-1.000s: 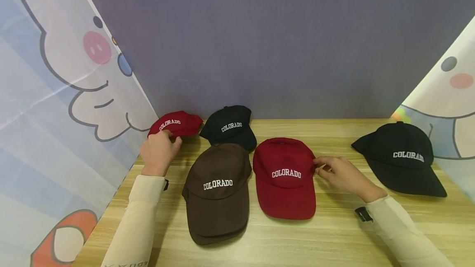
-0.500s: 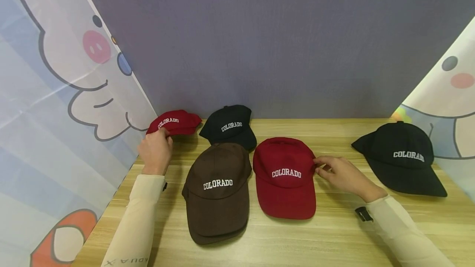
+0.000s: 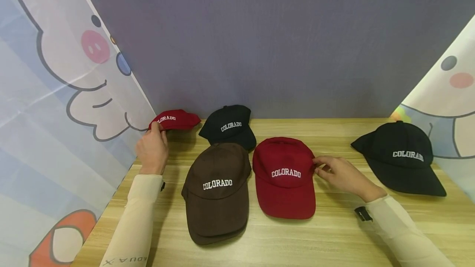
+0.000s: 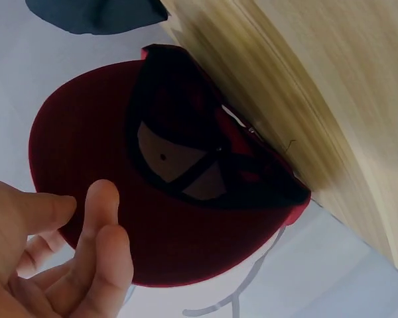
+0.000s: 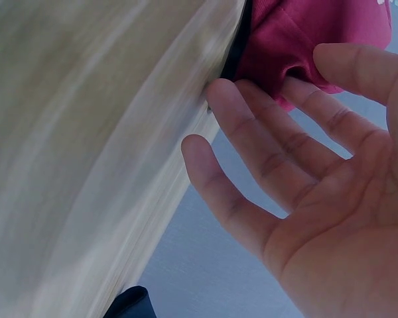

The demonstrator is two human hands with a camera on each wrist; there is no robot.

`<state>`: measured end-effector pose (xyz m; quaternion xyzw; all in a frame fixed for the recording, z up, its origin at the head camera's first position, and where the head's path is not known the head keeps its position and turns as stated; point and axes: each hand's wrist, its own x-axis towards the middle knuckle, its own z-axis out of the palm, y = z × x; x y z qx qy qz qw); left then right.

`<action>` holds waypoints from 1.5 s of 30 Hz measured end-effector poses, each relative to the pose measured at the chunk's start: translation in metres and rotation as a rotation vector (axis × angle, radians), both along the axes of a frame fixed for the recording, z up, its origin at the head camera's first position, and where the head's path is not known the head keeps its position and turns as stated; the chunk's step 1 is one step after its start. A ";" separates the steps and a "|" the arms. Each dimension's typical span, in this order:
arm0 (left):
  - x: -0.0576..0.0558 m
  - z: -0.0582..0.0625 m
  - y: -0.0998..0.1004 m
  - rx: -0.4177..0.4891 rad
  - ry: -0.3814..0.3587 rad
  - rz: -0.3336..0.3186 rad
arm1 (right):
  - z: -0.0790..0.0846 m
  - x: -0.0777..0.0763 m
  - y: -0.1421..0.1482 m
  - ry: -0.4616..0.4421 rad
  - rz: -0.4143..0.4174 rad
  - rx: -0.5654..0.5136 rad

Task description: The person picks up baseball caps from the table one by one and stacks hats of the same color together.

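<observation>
At the far left of the head view my left hand [image 3: 151,150] pinches the brim of a red cap [image 3: 179,119] by the back wall. The left wrist view looks into this cap's dark inside [image 4: 179,159], with my thumb [image 4: 53,212] against the underside of its brim. A second red cap [image 3: 285,193] lies front up near the middle, brim towards me. My right hand [image 3: 343,176] pinches its right side edge between thumb and index finger; the other fingers [image 5: 215,175] are spread apart in the right wrist view.
A brown cap [image 3: 219,213] lies left of the middle red cap, apparently over another brim. Behind it sits a black cap [image 3: 231,125]. Another black cap [image 3: 400,155] stands at the right. A grey wall [image 3: 259,44] and printed side sheets [image 3: 48,135] enclose the wooden table [image 3: 282,242].
My left hand has shifted a little left and up along the left red cap, whose lettering is now partly covered. My right hand and the middle red cap have stayed put.
</observation>
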<state>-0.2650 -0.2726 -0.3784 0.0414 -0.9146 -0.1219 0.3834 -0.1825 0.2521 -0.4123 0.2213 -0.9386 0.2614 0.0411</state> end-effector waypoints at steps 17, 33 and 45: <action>0.000 0.005 -0.002 0.021 0.122 -0.020 | -0.002 -0.001 0.000 -0.010 0.010 -0.016; 0.009 0.028 0.010 0.086 0.351 -0.113 | -0.001 0.001 0.000 -0.032 0.004 -0.016; 0.021 0.050 0.027 0.071 0.528 -0.162 | -0.004 -0.001 0.002 -0.031 0.009 -0.014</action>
